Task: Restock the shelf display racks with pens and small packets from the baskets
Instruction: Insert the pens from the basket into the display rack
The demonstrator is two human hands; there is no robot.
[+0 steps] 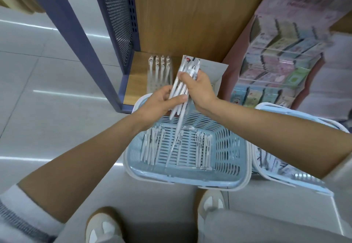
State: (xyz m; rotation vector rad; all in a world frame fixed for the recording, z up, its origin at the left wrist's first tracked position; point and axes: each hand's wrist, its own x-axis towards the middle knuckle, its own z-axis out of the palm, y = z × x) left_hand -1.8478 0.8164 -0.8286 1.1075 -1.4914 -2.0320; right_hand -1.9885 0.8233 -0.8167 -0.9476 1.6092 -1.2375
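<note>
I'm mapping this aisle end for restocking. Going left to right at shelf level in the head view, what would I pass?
From the left: blue shelf post → perforated side panel → clear pen rack → pen bundle → pink packet display.

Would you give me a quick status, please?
Left hand, right hand both grip pen bundle over basket. More pens inside. Nothing blocking the rack.

Tiled floor (47,109) bears a blue basket (226,147) beside a second basket (282,108).
</note>
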